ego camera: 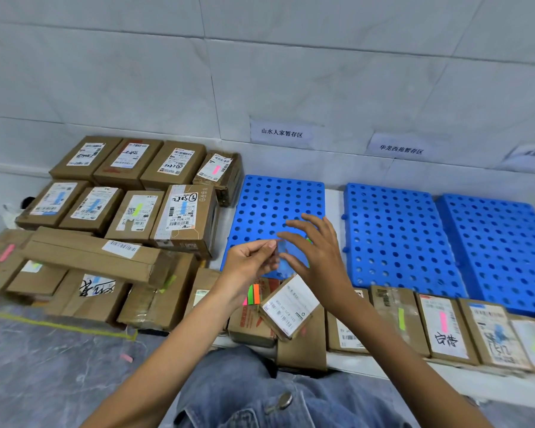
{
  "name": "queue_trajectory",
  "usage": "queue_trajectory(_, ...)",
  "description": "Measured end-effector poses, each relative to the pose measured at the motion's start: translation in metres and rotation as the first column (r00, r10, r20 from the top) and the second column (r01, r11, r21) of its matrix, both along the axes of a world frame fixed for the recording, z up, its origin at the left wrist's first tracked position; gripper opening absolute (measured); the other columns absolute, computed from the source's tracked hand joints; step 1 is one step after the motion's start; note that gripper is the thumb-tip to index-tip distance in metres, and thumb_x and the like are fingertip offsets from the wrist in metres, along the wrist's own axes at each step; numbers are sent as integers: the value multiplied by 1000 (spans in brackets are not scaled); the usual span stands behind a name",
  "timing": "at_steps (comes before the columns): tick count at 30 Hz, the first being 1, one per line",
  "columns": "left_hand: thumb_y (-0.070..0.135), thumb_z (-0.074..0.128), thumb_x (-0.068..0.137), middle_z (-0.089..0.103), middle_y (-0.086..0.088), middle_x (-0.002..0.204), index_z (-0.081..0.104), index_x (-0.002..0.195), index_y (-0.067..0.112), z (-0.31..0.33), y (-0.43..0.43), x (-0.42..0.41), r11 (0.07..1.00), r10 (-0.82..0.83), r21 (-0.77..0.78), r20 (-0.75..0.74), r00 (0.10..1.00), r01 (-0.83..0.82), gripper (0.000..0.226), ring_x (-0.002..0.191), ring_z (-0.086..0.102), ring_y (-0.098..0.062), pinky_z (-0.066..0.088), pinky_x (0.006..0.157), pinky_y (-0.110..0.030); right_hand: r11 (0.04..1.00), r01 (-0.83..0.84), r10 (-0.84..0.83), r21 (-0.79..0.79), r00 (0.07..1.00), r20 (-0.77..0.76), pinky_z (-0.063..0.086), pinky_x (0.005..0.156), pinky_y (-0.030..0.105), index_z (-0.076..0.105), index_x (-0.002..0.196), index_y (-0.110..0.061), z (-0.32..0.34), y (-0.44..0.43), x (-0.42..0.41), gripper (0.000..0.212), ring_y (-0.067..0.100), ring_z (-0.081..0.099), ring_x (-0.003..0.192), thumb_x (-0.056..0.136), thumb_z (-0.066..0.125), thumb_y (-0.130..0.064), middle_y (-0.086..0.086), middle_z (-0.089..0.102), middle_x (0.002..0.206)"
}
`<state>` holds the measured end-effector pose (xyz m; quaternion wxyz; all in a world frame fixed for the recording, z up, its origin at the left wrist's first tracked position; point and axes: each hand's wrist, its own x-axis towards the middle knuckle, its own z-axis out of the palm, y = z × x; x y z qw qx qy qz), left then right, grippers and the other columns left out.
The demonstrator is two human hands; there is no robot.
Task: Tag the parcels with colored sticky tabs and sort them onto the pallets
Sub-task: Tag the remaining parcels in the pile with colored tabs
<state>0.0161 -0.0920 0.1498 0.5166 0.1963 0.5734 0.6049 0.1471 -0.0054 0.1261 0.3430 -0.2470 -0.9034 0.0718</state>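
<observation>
My left hand (250, 260) pinches the edge of a blue translucent sticky tab (282, 254), raised over the near edge of the left blue pallet (275, 199). My right hand (317, 251) touches the same tab with thumb and fingertips, the other fingers spread. Below my hands a small brown parcel (288, 307) with a white label lies tilted on other boxes. A pad of green, orange and pink tabs (253, 294) rests beside it. Two more blue pallets (396, 236) (501, 248) stand to the right.
Several tagged cardboard parcels (130, 217) are stacked at the left against the tiled wall. A row of tagged parcels (442, 329) lines the near right. Paper signs (281, 132) hang on the wall above the pallets. A pink tab (126, 358) lies on the floor.
</observation>
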Motion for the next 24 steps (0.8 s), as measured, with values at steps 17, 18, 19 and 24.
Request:
queue_trajectory(17,9,60,88,73,-3,77,69,96,3,1,-9,5,1000,8,-17,28,1000,-8,14,65,68,-10,56,61,-18,978,-18,6,-206,998,-56,42,88,38,64,82,-19,8,-13,7,15,16,47,104,84,55,-30,0,56,99)
queue_trajectory(18,8,61,87,73,-4,79,69,96,2,1,-9,5,1000,21,-18,37,999,-20,14,66,69,-10,56,61,-18,978,-27,16,-207,998,-57,42,87,39,64,81,-19,7,-13,8,14,17,47,103,84,55,-30,-1,57,98)
queue_trajectory(19,8,60,87,73,-4,79,69,95,1,0,-9,5,999,36,-17,48,998,-35,13,67,69,-10,56,61,-18,975,-37,24,-218,998,-61,42,87,39,65,81,-19,7,-13,9,14,17,48,103,83,56,-29,-2,57,97)
queue_trajectory(24,9,59,89,72,-9,82,68,95,1,-7,-11,-2,996,92,-23,68,993,-90,13,72,70,-12,56,63,-19,936,-72,45,-343,995,-86,42,89,40,65,79,-21,1,-16,12,16,12,45,104,80,57,-34,-6,57,96)
